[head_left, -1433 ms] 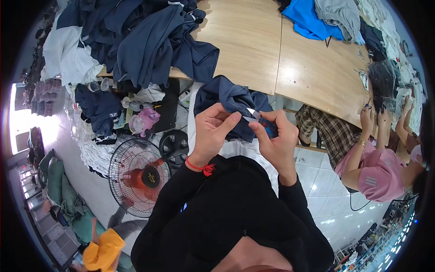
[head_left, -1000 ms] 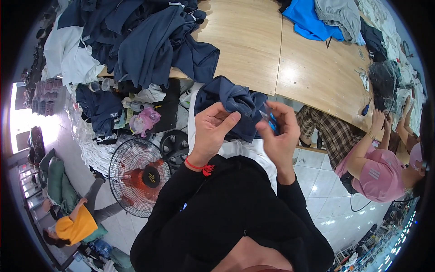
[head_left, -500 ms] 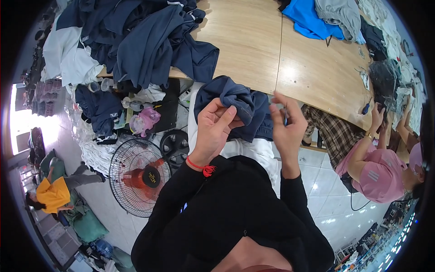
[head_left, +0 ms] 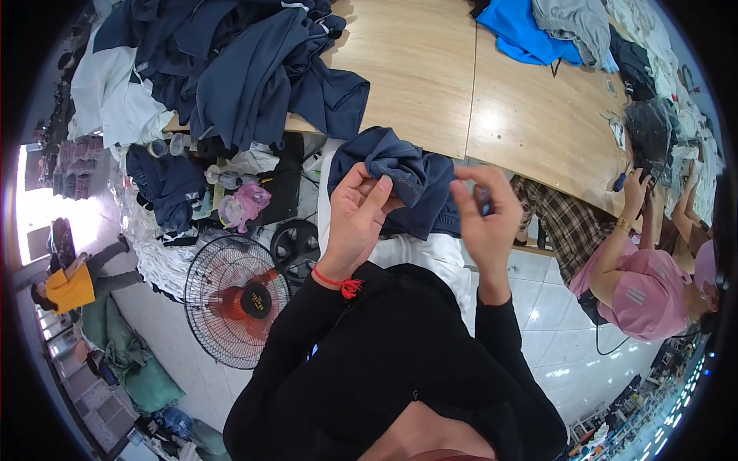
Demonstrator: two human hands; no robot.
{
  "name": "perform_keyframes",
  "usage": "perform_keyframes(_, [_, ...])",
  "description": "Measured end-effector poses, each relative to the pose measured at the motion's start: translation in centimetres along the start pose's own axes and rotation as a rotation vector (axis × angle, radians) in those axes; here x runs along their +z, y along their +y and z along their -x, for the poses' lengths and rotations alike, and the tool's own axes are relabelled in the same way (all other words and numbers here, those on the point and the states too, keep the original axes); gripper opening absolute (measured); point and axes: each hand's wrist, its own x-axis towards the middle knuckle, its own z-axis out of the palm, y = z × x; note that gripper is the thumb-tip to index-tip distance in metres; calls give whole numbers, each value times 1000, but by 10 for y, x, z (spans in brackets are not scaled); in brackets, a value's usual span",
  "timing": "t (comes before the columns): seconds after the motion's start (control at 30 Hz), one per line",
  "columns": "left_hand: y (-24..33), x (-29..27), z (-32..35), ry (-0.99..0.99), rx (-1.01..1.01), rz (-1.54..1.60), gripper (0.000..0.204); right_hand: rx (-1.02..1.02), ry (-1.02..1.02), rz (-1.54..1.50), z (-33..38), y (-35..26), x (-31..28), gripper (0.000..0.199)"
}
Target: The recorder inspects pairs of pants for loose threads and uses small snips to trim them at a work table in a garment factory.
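A dark navy garment point(head_left: 434, 180) lies bunched over my lap, just below the table's near edge. My left hand point(head_left: 355, 215), with a red cord at its wrist, pinches a stitched edge of it between thumb and fingers. To the right, my right hand point(head_left: 490, 211) is curled beside the garment, apart from the pinched edge. A small bluish, dark tool point(head_left: 485, 206) shows between its fingers. Most of that tool is hidden, so I cannot tell its kind. White fabric point(head_left: 434, 252) lies under the garment.
Navy garments point(head_left: 246, 77) are heaped on the wooden table point(head_left: 415, 69) at far left. Blue point(head_left: 526, 31) and grey clothing lies at far right. A standing fan point(head_left: 238, 300) is close to my left arm. People in pink point(head_left: 646, 292) and yellow point(head_left: 71, 288) are nearby.
My right hand's fingers have curled and shifted slightly; the thin dark part between them shows less. The left hand keeps its pinch, with the cloth's edge slightly shifted. The person in yellow has moved left.
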Motion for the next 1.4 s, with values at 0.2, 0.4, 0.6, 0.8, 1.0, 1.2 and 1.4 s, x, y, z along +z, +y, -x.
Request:
perform_keyframes(0.2, [-1, 2, 6, -21, -25, 3, 13, -237, 35, -21, 0, -4, 30, 9])
perform_keyframes(0.4, [1, 0, 4, -2, -4, -88, 14, 14, -29, 12, -7, -5, 3, 24])
perform_keyframes(0.6, [-2, -2, 10, -110, -43, -323, 20, -107, 79, -18, 1, -2, 30, 5])
perform_keyframes(0.8, [1, -8, 9, -63, -27, -239, 20, 209, 357, -69, -4, 42, -29, 21])
perform_keyframes(1.0, [-5, -6, 5, -37, -3, -141, 20, 201, 67, 81, 2, 6, -24, 50])
perform_keyframes(1.2, [-3, -2, 6, -60, -8, -186, 18, 55, -158, 21, 24, -3, -2, 42])
perform_keyframes(1.4, [-5, -5, 7, -59, 1, -211, 19, -9, -170, 118, 15, -2, -7, 38])
